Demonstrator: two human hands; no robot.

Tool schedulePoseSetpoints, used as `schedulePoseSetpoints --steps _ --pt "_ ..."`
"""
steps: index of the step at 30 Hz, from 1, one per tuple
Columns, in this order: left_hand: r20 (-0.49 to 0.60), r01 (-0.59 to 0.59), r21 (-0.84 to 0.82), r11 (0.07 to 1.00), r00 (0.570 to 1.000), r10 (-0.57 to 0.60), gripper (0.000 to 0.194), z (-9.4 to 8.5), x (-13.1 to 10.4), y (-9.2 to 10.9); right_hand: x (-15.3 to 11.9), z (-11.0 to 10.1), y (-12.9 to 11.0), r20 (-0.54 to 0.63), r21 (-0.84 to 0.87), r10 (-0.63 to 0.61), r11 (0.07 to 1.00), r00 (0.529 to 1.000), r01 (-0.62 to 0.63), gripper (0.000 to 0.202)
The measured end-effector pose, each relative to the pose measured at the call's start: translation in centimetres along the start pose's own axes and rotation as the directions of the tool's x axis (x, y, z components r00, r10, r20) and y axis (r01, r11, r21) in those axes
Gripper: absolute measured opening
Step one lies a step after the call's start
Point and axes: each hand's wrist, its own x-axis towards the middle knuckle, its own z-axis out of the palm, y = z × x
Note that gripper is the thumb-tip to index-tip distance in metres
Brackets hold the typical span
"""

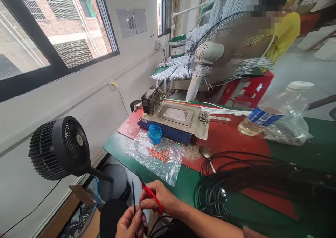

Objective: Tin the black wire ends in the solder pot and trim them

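Below the table edge, left hand (130, 224) holds black wire (133, 195) upright.

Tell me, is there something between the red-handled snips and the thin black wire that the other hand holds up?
Nothing visible. The right hand holds the red snips just beside the black wire, which the left hand holds upright; only open air lies between the blade tips and the wire.

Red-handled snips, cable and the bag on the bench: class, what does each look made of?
Snips: glossy red handles, probably plastic; dark blades, likely metal. Thin black cable: matte sheath, seemingly rubber or plastic. Bag: clear crinkled film, apparently thin plastic, red bits visible through it.
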Motion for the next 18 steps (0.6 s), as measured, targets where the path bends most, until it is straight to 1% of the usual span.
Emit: schedulePoseSetpoints --steps 2,4,5,8,13,15,16,18 --pt "-0.025 0.011 -0.083 0.996 1.0 -0.013 0.036 -0.1 0.2 -0.3 -0.1 -0.1 -0.2 0.021 0.013 0.016 1.0 1.0 -0.016 0.03" --pt "-0.053 0.002 -0.129 0.992 0.999 -0.009 0.036 -0.1 0.4 -0.6 -0.2 -0.1 -0.4 0.039 0.04 0.035 0.999 0.999 -0.037 0.033" --pt "-0.052 -0.011 -0.137 0.99 0.999 0.004 0.036 -0.1 0.4 -0.6 -0.2 -0.1 -0.5 0.044 0.051 0.042 0.998 0.998 -0.045 0.033" --pt "-0.005 -0.043 -0.149 0.988 0.999 0.043 0.034 0.3 0.1 -0.4 -0.3 0.0 -0.5 0.045 0.088 0.057 0.994 0.997 -0.061 0.031" --pt "0.009 0.054 -0.132 0.99 0.999 -0.053 0.032 0.9 -0.5 0.3 -0.3 0.3 0.5 0.039 0.198 0.037 0.979 0.999 -0.044 0.028" --pt "0.014 0.061 -0.133 0.989 0.998 -0.06 0.032 1.0 -0.5 0.4 -0.2 0.4 0.9 0.026 0.232 0.011 0.973 1.0 -0.017 0.029" --pt "0.014 0.066 -0.139 0.988 0.998 -0.065 0.033 1.0 -0.5 0.4 -0.3 0.4 0.9 0.007 0.207 -0.021 0.978 1.0 0.019 0.03" --pt "-0.001 0.06 -0.17 0.984 0.998 -0.062 0.035 1.0 -0.5 0.4 -0.3 0.3 0.9 -0.039 0.04 -0.157 0.987 0.987 0.159 0.029"
